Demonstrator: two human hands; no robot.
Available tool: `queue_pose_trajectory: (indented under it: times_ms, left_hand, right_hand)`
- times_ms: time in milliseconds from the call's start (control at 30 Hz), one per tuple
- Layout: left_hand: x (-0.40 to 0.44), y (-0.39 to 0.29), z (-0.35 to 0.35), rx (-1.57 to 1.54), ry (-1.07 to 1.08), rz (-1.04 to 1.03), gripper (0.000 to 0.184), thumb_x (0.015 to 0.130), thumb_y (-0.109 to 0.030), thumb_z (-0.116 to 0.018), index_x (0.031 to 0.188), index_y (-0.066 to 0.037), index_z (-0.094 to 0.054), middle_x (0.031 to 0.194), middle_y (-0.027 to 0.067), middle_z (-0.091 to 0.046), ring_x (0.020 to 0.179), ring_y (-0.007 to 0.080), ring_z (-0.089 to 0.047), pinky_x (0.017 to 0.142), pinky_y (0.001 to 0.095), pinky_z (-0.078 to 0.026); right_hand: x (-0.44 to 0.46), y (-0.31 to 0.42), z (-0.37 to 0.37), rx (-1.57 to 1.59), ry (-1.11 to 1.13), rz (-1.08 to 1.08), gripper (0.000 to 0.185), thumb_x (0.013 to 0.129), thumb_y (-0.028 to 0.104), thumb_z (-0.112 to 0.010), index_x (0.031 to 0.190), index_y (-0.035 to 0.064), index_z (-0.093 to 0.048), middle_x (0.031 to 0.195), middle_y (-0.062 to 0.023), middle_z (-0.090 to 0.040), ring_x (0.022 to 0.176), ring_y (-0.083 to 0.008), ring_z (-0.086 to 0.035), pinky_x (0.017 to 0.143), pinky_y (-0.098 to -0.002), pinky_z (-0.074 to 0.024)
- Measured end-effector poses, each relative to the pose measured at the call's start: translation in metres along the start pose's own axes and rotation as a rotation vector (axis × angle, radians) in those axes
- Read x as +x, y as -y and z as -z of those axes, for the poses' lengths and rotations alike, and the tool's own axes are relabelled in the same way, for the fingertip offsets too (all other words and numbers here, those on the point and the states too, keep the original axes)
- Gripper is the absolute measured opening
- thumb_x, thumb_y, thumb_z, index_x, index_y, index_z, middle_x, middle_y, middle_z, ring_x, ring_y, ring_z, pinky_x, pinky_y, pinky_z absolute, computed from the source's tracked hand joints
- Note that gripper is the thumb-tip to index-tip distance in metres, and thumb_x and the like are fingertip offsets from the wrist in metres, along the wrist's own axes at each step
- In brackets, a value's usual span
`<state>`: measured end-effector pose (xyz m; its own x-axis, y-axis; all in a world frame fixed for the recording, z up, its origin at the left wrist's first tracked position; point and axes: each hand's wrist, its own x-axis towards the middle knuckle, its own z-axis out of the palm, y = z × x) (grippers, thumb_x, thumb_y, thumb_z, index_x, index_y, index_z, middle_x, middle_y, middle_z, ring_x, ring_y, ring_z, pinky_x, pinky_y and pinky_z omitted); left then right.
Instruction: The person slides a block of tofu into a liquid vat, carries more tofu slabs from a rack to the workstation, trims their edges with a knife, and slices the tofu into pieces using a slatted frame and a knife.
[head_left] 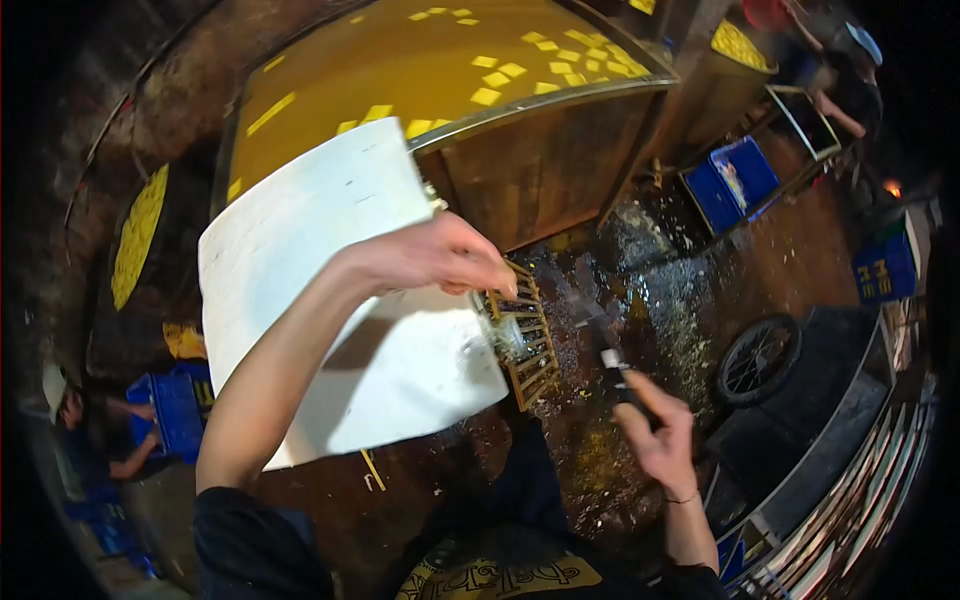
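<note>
My left hand (450, 255) reaches across a large white board (330, 220), with its fingers bent together at the board's right edge. Whether anything is between those fingers is hidden. Off to the right, my right hand (660, 430) is closed around the black handle of a knife (612, 365). Its blade is smeared by motion and points up and left, apart from the board. Pale crumbs cling to the board's right edge. A slatted wooden rack (535, 345) shows just beyond that edge, near my left fingertips.
A wide vat (540, 98) of yellow liquid with floating yellow squares stands ahead. Blue crates (740, 175) sit right and left. A wheel (760, 360) and dark cart (800, 400) are at right. The floor (650, 300) looks wet. Other people work at far left and upper right.
</note>
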<state>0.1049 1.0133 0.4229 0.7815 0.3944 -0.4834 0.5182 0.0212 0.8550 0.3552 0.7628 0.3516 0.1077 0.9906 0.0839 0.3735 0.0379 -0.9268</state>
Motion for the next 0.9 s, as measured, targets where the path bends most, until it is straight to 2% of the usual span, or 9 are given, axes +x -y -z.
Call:
queue_pose_trajectory:
  times_ms: [200, 367, 433, 467, 533, 600, 633, 700, 900]
  left_hand:
    - [-0.242, 0.13, -0.117, -0.826, -0.792, -0.308, 0.034, 0.095, -0.019, -0.057, 0.11, 0.011, -0.061, 0.072, 0.007, -0.059, 0.058, 0.0106, -0.053, 0.049, 0.0232, -0.04]
    - [-0.338, 0.348, -0.283, -1.519, -1.43, 0.084, 0.015, 0.094, -0.022, -0.06, 0.097, -0.008, -0.064, 0.078, -0.0015, -0.062, 0.055, 0.007, -0.054, 0.044, 0.0224, -0.041]
    - [-0.336, 0.417, -0.329, -1.671, -1.454, 0.131, 0.017, 0.096, -0.021, -0.055, 0.105, -0.007, -0.06, 0.077, 0.0002, -0.062, 0.056, 0.008, -0.056, 0.043, 0.0206, -0.044]
    - [-0.328, 0.505, -0.349, -1.834, -1.015, -0.394, 0.02, 0.097, -0.023, -0.053, 0.107, -0.006, -0.058, 0.08, 0.0026, -0.061, 0.061, 0.0117, -0.059, 0.049, 0.0232, -0.048]
    - [-0.285, 0.456, -0.299, -1.74, -1.21, 0.078, 0.028, 0.097, -0.031, -0.054, 0.113, -0.007, -0.054, 0.106, 0.0052, -0.06, 0.094, 0.0163, -0.059, 0.082, 0.031, -0.05]
    - [-0.257, 0.45, -0.263, -1.622, -1.071, -0.208, 0.062, 0.092, -0.047, -0.058, 0.137, -0.01, -0.037, 0.121, 0.0115, -0.053, 0.111, 0.0326, -0.053, 0.096, 0.0537, -0.042]
    - [-0.241, 0.469, -0.245, -1.666, -1.138, 0.228, 0.071, 0.087, -0.053, -0.059, 0.142, -0.015, -0.036, 0.131, 0.0107, -0.048, 0.117, 0.0323, -0.048, 0.093, 0.0557, -0.041]
    - [-0.236, 0.532, -0.235, -1.392, -1.034, 0.414, 0.078, 0.084, -0.056, -0.059, 0.145, -0.016, -0.034, 0.14, 0.01, -0.042, 0.122, 0.0317, -0.044, 0.091, 0.0502, -0.042]
    - [-0.327, 0.56, -0.149, -1.11, -1.213, 0.538, 0.043, 0.092, -0.043, -0.055, 0.118, -0.008, -0.058, 0.122, 0.0136, -0.058, 0.114, 0.0227, -0.054, 0.074, 0.0353, -0.044]
  right_hand:
    - [-0.065, 0.025, -0.064, 0.213, -0.098, -0.091, 0.039, 0.092, 0.002, -0.061, 0.13, -0.0035, -0.054, 0.095, -0.0008, -0.063, 0.078, -0.0059, -0.055, 0.069, -0.0201, -0.0448]
    - [-0.138, 0.034, -0.15, 0.18, 0.081, -0.177, 0.04, 0.092, 0.005, -0.062, 0.13, -0.0039, -0.054, 0.089, 0.0002, -0.062, 0.074, -0.0057, -0.054, 0.066, -0.0204, -0.0449]
    - [-0.159, 0.056, -0.177, 0.245, 0.104, -0.169, 0.037, 0.092, 0.005, -0.062, 0.128, -0.0044, -0.055, 0.094, -0.001, -0.062, 0.079, -0.0051, -0.054, 0.07, -0.0209, -0.0452]
    - [-0.166, 0.064, -0.185, 0.183, 0.089, -0.141, 0.037, 0.092, 0.005, -0.062, 0.128, -0.0047, -0.055, 0.097, -0.0017, -0.062, 0.083, -0.0057, -0.054, 0.074, -0.0214, -0.0456]
    - [-0.174, 0.078, -0.197, 0.077, 0.052, -0.105, 0.038, 0.092, 0.004, -0.062, 0.127, -0.0052, -0.055, 0.102, -0.003, -0.063, 0.089, -0.007, -0.054, 0.08, -0.0223, -0.0459]
    - [-0.171, 0.076, -0.205, 0.005, -0.034, -0.063, 0.038, 0.091, 0.005, -0.063, 0.127, -0.0049, -0.056, 0.106, -0.005, -0.063, 0.094, -0.0091, -0.055, 0.086, -0.0233, -0.0455]
    - [-0.167, 0.075, -0.209, 0.044, -0.061, -0.104, 0.039, 0.092, 0.005, -0.062, 0.129, -0.0029, -0.054, 0.102, -0.0033, -0.062, 0.085, -0.0075, -0.055, 0.075, -0.0215, -0.0461]
    - [-0.151, 0.118, -0.228, 0.192, -0.055, -0.23, 0.04, 0.093, 0.006, -0.06, 0.132, -0.0004, -0.051, 0.095, -0.0001, -0.059, 0.074, -0.0049, -0.051, 0.062, -0.0194, -0.0416]
    - [-0.054, 0.155, -0.337, 0.245, 0.094, -0.225, 0.03, 0.095, 0.004, -0.052, 0.124, 0.0029, -0.043, 0.082, -0.0053, -0.055, 0.06, -0.0069, -0.051, 0.043, -0.0227, -0.0384]
